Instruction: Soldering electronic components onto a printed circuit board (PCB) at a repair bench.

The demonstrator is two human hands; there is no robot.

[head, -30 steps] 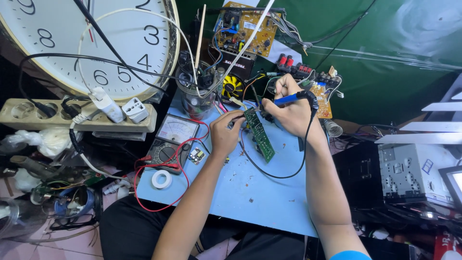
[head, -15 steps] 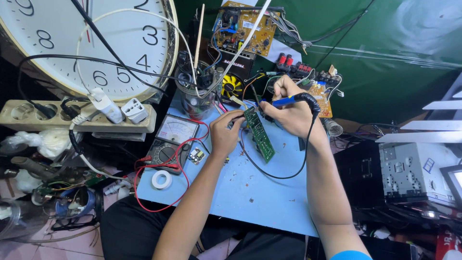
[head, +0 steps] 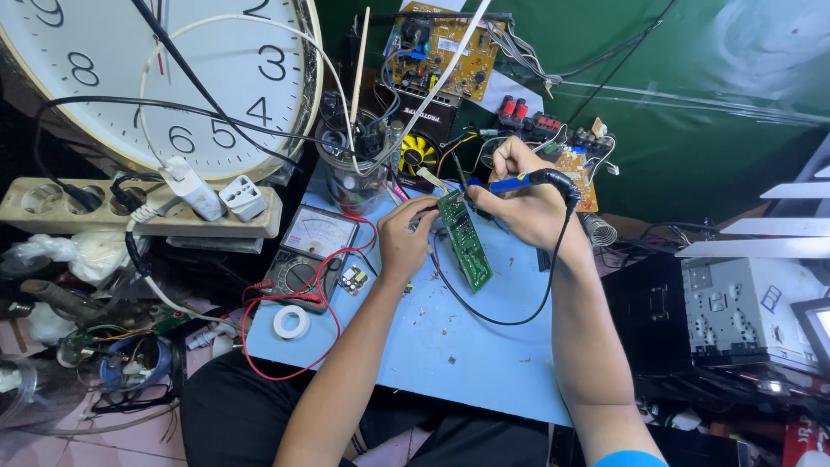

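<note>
Little has shifted: both hands hold position over the green circuit board (head: 464, 244) near the blue board's (head: 450, 346) far edge.
Left hand (head: 405, 238) pinches the board's end; right hand (head: 519, 203) closed round the soldering iron (head: 527, 181); steadiness looks key.

Below the fingers (head: 430, 207) the blue desk (head: 450, 346) lies open; a glass jar (head: 350, 177), multimeter (head: 313, 251) and black cord (head: 501, 318) crowd the sides.

The clock (head: 130, 78) is cut off by the top and left edges. The iron's (head: 519, 182) tip is hidden behind the right hand (head: 519, 207) — its contact with the board (head: 464, 242) cannot be told. The left hand's (head: 406, 238) fingertips blur together.
</note>
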